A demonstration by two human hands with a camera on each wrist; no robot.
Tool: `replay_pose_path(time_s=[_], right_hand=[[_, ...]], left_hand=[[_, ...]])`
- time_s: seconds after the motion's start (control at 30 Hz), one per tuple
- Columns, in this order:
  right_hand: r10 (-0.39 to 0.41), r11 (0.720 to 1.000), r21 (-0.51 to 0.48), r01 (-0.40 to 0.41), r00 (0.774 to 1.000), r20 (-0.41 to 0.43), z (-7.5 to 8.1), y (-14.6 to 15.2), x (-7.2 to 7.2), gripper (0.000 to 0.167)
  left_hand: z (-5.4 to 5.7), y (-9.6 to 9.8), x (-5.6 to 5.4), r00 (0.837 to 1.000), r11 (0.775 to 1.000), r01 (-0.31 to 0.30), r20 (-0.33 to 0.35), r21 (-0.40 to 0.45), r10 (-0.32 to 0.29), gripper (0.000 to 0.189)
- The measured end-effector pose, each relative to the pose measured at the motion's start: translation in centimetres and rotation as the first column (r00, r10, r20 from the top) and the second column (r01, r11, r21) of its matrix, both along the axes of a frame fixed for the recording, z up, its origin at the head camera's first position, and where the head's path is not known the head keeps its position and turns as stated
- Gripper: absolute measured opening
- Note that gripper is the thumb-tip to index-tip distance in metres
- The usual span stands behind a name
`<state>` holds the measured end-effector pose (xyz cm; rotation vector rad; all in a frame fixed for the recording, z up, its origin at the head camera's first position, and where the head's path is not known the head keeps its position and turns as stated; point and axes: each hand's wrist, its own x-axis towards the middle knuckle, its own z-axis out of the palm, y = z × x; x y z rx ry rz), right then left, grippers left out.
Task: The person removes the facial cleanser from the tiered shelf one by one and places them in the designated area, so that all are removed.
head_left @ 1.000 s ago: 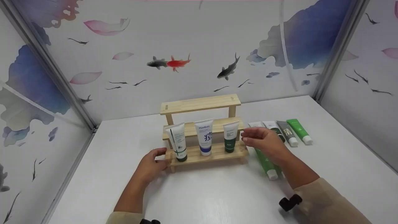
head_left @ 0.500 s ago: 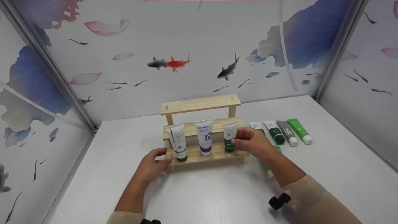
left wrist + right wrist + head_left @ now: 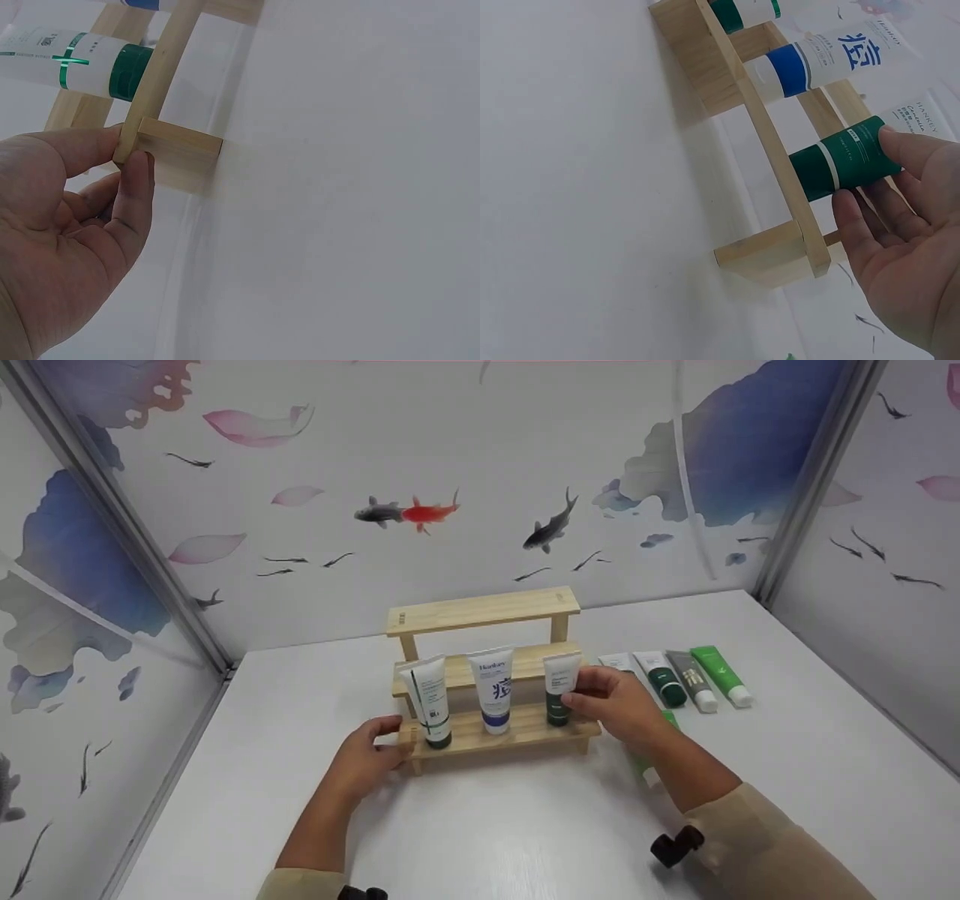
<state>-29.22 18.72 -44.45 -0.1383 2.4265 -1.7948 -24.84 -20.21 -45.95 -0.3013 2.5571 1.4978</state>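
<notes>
Pinching the half-green tube [image 3: 559, 688] with the right hand [image 3: 621, 706], the wooden stand [image 3: 527, 666] with the left hand [image 3: 369, 757] — could topple the tube by letting go off balance.

The rack [image 3: 484, 611] is pale blond wood, grain showing. On it, the left-end tube [image 3: 429, 697] is white with green stripes and cap, middle tube [image 3: 492, 686] is white with blue lettering and band, right-end tube [image 3: 559, 682] is white up top, dark green below. Right of the rack: a grey tube [image 3: 691, 681], a bright green tube [image 3: 720, 675]. Wall [image 3: 480, 442] behind it: white with red and blackish fish.
</notes>
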Motion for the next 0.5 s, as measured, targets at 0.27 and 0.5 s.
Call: replay_pose_path(time_s=[0.27,0.5], right_hand=[[-0.041,0.999,0.016,0.041,0.999,0.014,0.8,2.5,0.2,0.054],[-0.078,0.996,0.049,0.078,0.997,0.014,0.5,5.9,0.7,0.063]], left_hand=[[-0.2,-0.1,-0.2,1.000,1.000,-0.006,-0.002,0.004,0.006,0.060],[-0.3,-0.1,-0.3,1.000,1.000,-0.017,-0.005,0.008,0.017,0.060]])
